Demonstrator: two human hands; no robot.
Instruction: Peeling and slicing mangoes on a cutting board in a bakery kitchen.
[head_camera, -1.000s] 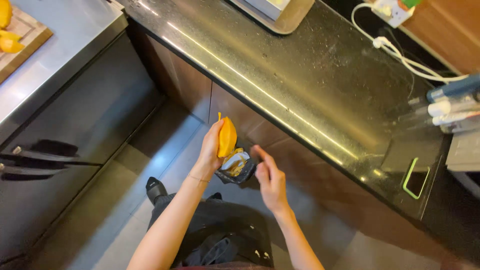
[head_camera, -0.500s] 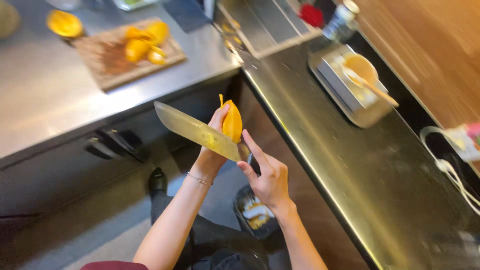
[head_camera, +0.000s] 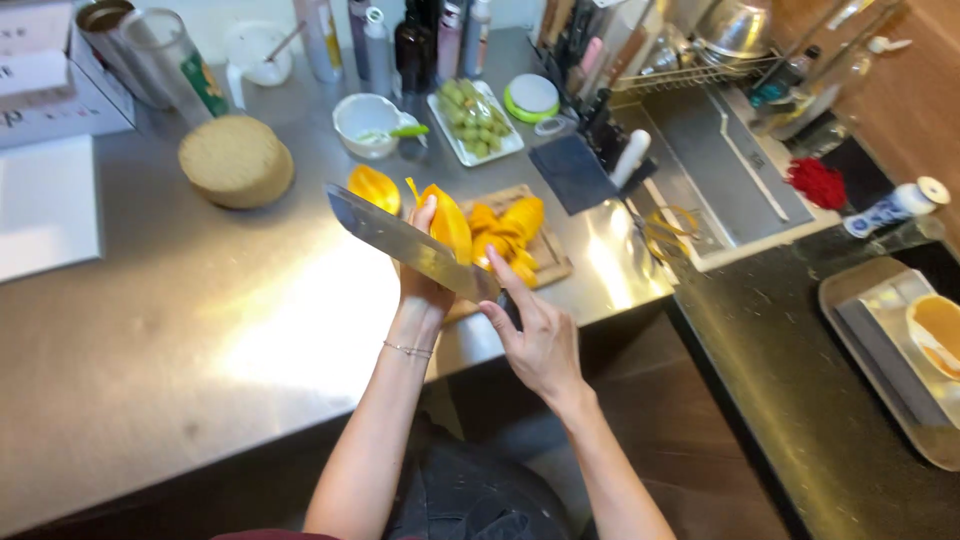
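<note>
Head view: the mango piece (head_camera: 450, 225) sits in the left hand (head_camera: 425, 275), fingers curled tight round it, held up just over the steel counter (head_camera: 200, 350). The right hand (head_camera: 540, 340) grips the big knife (head_camera: 400, 240), its blade lying across the fruit. A second ago both hands were down low over a bin on the floor; now they are back up by the wooden board (head_camera: 550, 265) with more yellow slices (head_camera: 505, 225).
</note>
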